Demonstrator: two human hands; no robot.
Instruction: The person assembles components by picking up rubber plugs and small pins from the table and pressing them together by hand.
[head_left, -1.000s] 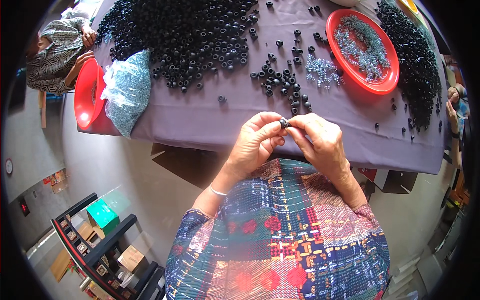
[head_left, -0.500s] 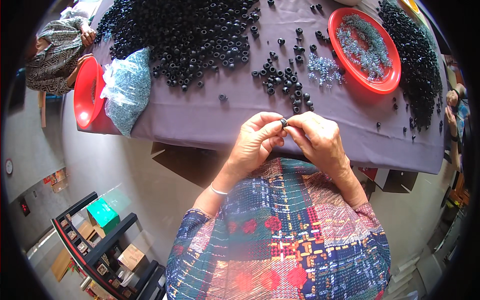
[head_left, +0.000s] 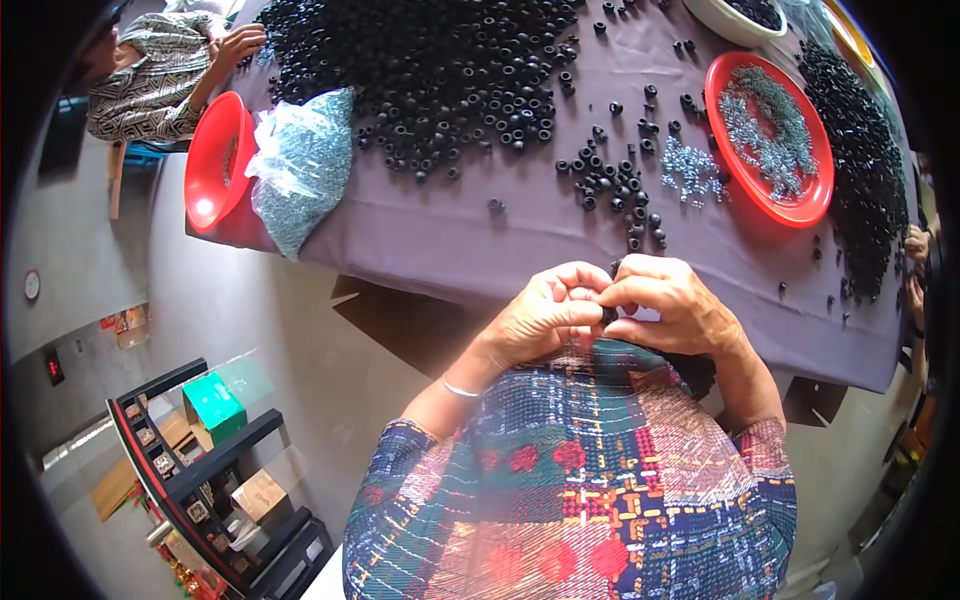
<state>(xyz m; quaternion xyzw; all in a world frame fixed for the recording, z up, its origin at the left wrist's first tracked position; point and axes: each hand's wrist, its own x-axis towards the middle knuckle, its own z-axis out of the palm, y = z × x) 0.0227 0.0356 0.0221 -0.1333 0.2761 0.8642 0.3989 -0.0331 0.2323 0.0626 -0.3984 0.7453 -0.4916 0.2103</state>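
My left hand [head_left: 545,315] and my right hand [head_left: 680,308] meet just off the near edge of the table. Between their fingertips is a small black plastic piece [head_left: 609,315], mostly covered by the fingers. Both hands are closed on it, thumbs and forefingers pinching. Beyond them on the cloth lies a loose group of black hollow round pieces [head_left: 610,185]. A little heap of small silvery pieces like springs [head_left: 692,172] sits beside that group. One single black piece [head_left: 496,206] lies apart to the left.
A large pile of black pieces [head_left: 430,75] covers the far table. A red plate [head_left: 822,190] of silvery pieces, a white bowl [head_left: 735,28] and another black pile [head_left: 850,170] stand right. Left are a clear bag [head_left: 305,170], a red bowl [head_left: 208,165] and another person's hand [head_left: 240,45].
Both hands have drawn back toward my body, with fingers bunched closer around the black piece. The view has shifted. At the left, the other person's hand has reached to the pile.
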